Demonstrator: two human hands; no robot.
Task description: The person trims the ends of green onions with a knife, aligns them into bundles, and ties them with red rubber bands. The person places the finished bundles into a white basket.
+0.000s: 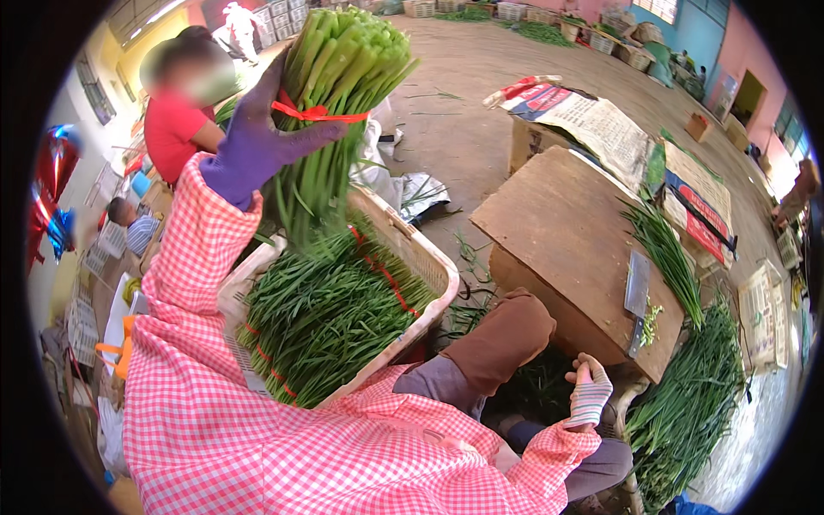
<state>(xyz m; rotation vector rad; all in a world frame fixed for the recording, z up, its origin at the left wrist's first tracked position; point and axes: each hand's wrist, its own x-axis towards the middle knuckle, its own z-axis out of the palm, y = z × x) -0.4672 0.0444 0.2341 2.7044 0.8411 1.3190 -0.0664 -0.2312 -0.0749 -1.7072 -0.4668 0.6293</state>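
Note:
My left hand (267, 138), in a purple glove, grips a thick bunch of green garlic chives (341, 71) bound by a red tie (322, 114). The cut stem ends point up, and the leaves hang over a white plastic crate (444, 264). Inside that crate lie packed bundles of chives (322, 315) with red ties. Low on the right, my right hand (587, 389) wears a striped fingerless glove and holds nothing that I can see; its fingers are partly curled. Near it, a cleaver (636, 296) rests on a brown wooden board (553, 219) beside small chive trimmings (650, 322).
Loose chives (663, 257) lie on the board's right side, above a large heap of chives (689, 399). Beyond the board stands a box covered with printed sacks (579, 129). A person in a red shirt (174, 135) sits at the left. Foil balloons (55, 193) hang farther left.

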